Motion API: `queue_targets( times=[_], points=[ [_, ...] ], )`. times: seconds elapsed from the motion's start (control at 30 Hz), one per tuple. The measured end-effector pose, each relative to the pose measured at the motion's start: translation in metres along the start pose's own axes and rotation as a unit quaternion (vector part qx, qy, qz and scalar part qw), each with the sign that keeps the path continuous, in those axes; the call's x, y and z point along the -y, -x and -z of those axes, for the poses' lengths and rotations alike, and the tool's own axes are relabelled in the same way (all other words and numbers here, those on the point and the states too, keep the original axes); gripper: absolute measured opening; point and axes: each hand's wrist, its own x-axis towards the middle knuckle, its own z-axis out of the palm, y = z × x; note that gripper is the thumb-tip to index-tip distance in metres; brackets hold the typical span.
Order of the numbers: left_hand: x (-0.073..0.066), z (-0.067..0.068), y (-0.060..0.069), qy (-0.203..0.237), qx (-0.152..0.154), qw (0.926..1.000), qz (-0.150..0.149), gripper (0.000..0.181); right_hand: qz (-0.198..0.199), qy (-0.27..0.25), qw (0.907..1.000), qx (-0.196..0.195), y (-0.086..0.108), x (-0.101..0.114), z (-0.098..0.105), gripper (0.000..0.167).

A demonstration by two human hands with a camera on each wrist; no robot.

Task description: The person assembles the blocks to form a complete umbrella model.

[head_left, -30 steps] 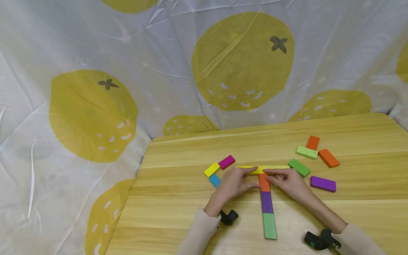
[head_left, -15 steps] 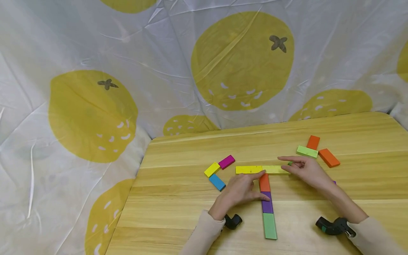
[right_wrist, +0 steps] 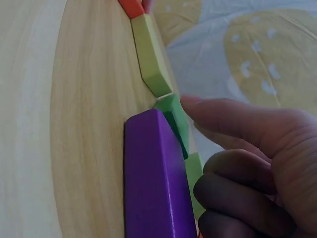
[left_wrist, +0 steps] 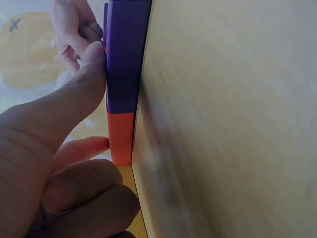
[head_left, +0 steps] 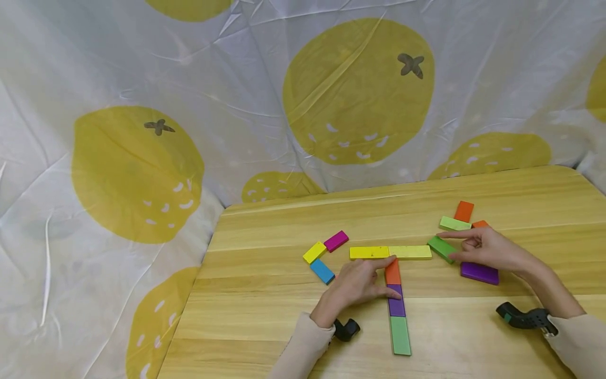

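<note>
In the head view my left hand lies beside a column of orange, purple and pale green blocks. Its thumb touches the purple block and its index finger the orange block in the left wrist view, the other fingers bent. A yellow block and a pale yellow block lie end to end across the column's top. My right hand has thumb and index finger spread at the green block; whether they press it, I cannot tell.
Left of the yellow block lie magenta, yellow and blue blocks. A purple block lies under the right hand; beyond are lime and orange blocks, with another orange one partly covered.
My right hand has moved right, from the top of the column to the green block. The left hand has shifted slightly toward the near edge, its thumb now at the purple block.
</note>
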Motion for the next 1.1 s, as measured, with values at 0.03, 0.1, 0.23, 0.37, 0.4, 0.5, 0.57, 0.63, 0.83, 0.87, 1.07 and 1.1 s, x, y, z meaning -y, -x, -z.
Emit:
queue_targets(
  times=[0.03, 0.1, 0.23, 0.37, 0.4, 0.5, 0.57, 0.63, 0.83, 0.87, 1.07, 1.1],
  points=[
    [0.0, 0.0, 0.0, 0.001, 0.0, 1.0, 0.0, 0.08, 0.002, 0.004, 1.0, 0.003, 0.0, -0.001, 0.0, 0.054],
    [0.001, 0.0, 0.0, 0.003, 0.001, 1.0, 0.0, 0.08, 0.008, 0.02, 0.9998, 0.004, -0.001, -0.002, -0.002, 0.056],
    [0.001, 0.001, 0.0, 0.009, 0.005, 1.0, 0.001, 0.08, 0.029, 0.052, 0.9982, -0.01, -0.003, -0.001, -0.006, 0.056],
    [0.001, 0.0, 0.0, 0.008, 0.008, 0.9999, 0.004, 0.079, 0.035, 0.069, 0.9967, -0.025, -0.003, -0.002, -0.007, 0.056],
    [0.001, 0.0, 0.0, 0.008, 0.008, 0.9999, 0.005, 0.079, 0.031, 0.071, 0.9966, -0.03, -0.003, -0.002, -0.006, 0.057],
    [0.0, 0.0, 0.001, 0.009, 0.01, 0.9999, 0.007, 0.079, 0.033, 0.09, 0.9949, -0.033, -0.001, -0.003, -0.004, 0.058],
    [0.0, 0.0, 0.001, 0.009, 0.011, 0.9999, 0.009, 0.079, 0.046, 0.098, 0.9937, -0.028, 0.0, -0.004, -0.002, 0.06],
    [0.0, -0.001, 0.0, 0.01, 0.012, 0.9998, 0.01, 0.08, 0.069, 0.103, 0.9922, -0.016, 0.001, -0.005, -0.001, 0.06],
    [-0.001, -0.001, 0.0, 0.015, 0.016, 0.9997, 0.014, 0.08, 0.087, 0.089, 0.9922, -0.002, -0.001, -0.007, -0.002, 0.062],
    [-0.001, -0.001, 0.0, 0.015, 0.018, 0.9996, 0.014, 0.08, 0.076, 0.09, 0.993, -0.006, -0.001, -0.007, -0.003, 0.063],
    [-0.001, 0.0, 0.001, 0.016, 0.019, 0.9996, 0.014, 0.08, -0.011, 0.189, 0.9805, -0.054, 0.001, 0.002, 0.002, 0.064],
    [-0.001, 0.0, 0.001, 0.016, 0.019, 0.9996, 0.014, 0.08, -0.022, 0.216, 0.9741, -0.061, 0.001, 0.004, 0.003, 0.064]
  ],
)
